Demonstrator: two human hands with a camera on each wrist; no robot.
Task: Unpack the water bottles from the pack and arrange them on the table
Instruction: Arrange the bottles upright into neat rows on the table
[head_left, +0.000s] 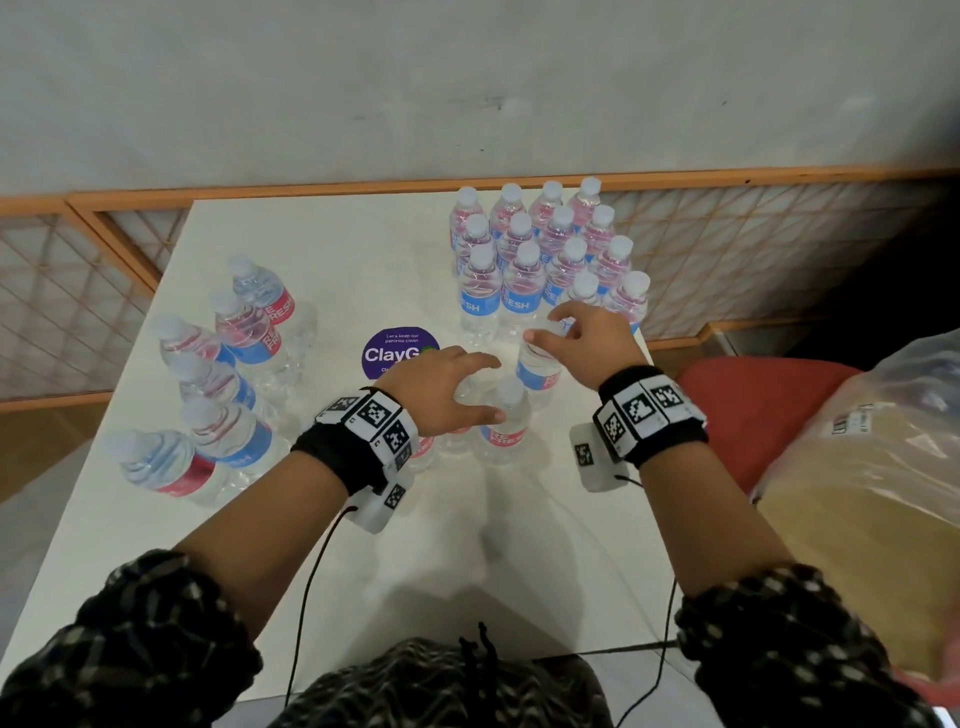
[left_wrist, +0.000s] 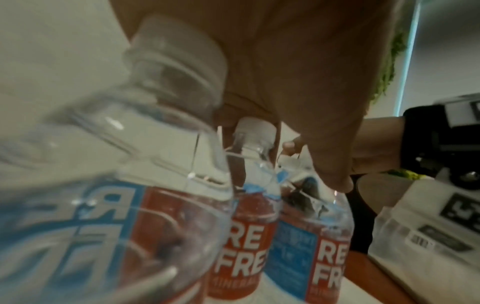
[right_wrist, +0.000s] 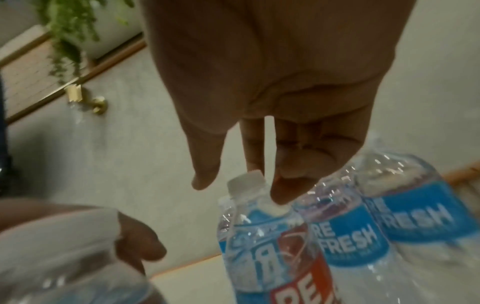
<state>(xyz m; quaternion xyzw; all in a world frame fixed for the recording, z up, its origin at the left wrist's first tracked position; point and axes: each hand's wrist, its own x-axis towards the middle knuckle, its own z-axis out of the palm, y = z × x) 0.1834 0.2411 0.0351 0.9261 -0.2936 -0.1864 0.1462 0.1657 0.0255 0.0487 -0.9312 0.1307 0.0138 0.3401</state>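
Note:
On the white table (head_left: 363, 249), several Refresh water bottles (head_left: 540, 249) stand in rows at the back right. A small cluster of upright bottles (head_left: 511, 415) sits in the middle. My right hand (head_left: 576, 335) is cupped over the cap of one bottle (head_left: 537, 371) just in front of the rows. Its fingertips (right_wrist: 281, 195) touch the neck beside the cap (right_wrist: 246, 181), with the thumb a little off. My left hand (head_left: 457, 389) hovers spread above the cluster. The caps (left_wrist: 253, 127) are just under the left fingers, which grip nothing.
Several bottles (head_left: 244, 338) lie on their sides along the table's left. A purple round sticker (head_left: 397, 351) is stuck mid-table. A red chair (head_left: 753, 410) and a plastic bag holding something brown (head_left: 872, 467) stand close on the right. Wooden lattice railing (head_left: 727, 244) runs behind.

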